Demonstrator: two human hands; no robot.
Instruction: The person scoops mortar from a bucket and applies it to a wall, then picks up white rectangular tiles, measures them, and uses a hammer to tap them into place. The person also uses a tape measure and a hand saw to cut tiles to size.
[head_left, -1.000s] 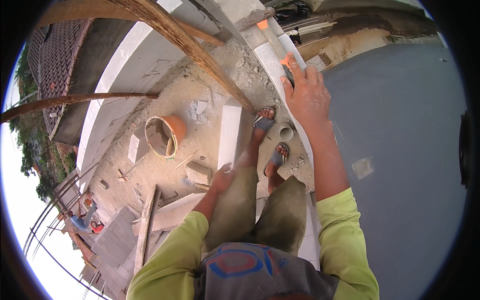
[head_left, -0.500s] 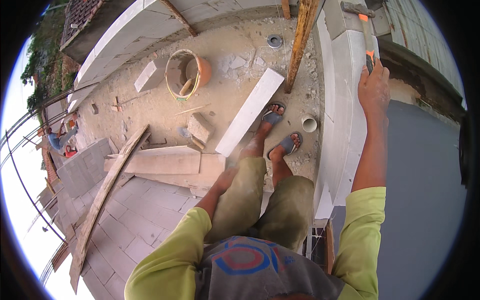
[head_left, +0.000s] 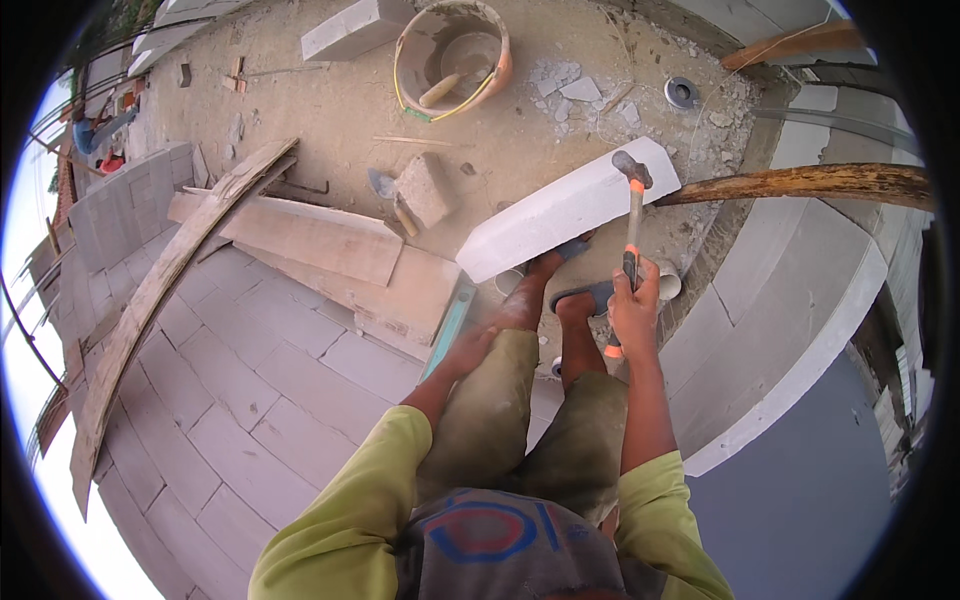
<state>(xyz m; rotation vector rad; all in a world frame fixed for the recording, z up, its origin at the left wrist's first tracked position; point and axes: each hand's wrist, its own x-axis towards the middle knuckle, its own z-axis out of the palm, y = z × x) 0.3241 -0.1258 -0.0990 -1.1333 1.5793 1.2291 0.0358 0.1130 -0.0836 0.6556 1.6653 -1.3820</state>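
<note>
You have one hammer, right of centre in the frame, gripped in your right hand; the fingers are closed around its dark handle, and its head overlaps the view of a long white block. Whether they touch, I cannot tell. Your left hand lies on your left knee, with nothing visible in it; the palm is hidden, so I cannot tell how far open it is.

One bucket stands at upper centre, with one wooden handle showing inside. A second pale block lies left of it. Below the bucket you have one brownish block and, just beside it, one trowel. One teal bar lies beside your left hand. Two flat boards overlap left of centre, and one long plank slants down the left side. Two wooden poles reach in from the right.

Your two sandals are on a dusty, sandy floor scattered with rubble. Jointed grey blockwork fills the lower left, a block wall curves along the right, and a smooth grey surface lies at lower right. Someone in blue is at far upper left.
</note>
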